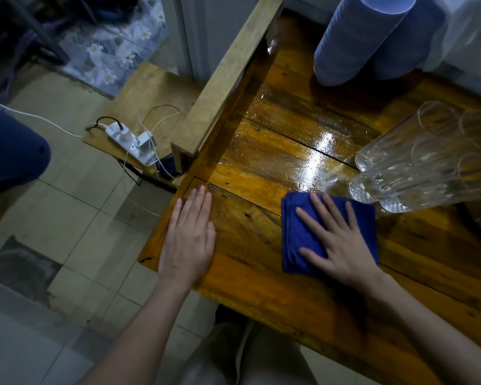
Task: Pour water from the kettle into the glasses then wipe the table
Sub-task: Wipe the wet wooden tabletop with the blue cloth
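Observation:
A folded blue cloth lies on the glossy wooden table. My right hand presses flat on the cloth with fingers spread. My left hand rests flat, palm down, on the table's left corner and holds nothing. Several clear glasses stand close together just beyond the cloth to the right, their bases near my right fingertips. A wet, shiny patch covers the wood in front of the glasses. No kettle is clearly visible.
A blue ribbed cylinder stands at the table's far side. A wooden rail runs along the left edge. Below on a low board sits a white power strip with cables. Tiled floor lies left; a person's blue-clad knee is far left.

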Demonstrator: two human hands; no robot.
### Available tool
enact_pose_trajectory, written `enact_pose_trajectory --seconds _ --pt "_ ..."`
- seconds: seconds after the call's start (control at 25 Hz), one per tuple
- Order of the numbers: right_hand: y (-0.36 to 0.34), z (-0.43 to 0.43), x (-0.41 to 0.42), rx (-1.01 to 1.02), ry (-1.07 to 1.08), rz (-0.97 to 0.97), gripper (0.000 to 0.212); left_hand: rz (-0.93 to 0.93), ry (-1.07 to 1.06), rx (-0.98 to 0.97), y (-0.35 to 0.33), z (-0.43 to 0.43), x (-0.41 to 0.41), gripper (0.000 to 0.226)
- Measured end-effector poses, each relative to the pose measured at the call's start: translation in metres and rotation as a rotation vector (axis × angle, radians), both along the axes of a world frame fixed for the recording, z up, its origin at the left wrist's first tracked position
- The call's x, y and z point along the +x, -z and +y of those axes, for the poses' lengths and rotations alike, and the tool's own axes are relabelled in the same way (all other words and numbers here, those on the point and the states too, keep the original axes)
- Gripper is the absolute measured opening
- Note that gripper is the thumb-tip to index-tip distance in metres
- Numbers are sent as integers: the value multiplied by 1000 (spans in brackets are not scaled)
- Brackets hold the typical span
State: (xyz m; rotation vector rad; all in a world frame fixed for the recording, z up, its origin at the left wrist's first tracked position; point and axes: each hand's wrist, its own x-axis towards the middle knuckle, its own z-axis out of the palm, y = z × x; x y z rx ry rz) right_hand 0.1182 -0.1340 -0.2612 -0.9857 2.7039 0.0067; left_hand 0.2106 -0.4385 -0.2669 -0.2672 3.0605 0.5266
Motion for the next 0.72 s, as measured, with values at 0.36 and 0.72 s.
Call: enact_pose_trajectory --seconds 0.36,0.72 --pt "5 -110 33 -98 305 36 80 11 10 -30 1 0 1 54" --pt "0 14 66 -25 341 18 81 32 15 -20 0 0 1 54"
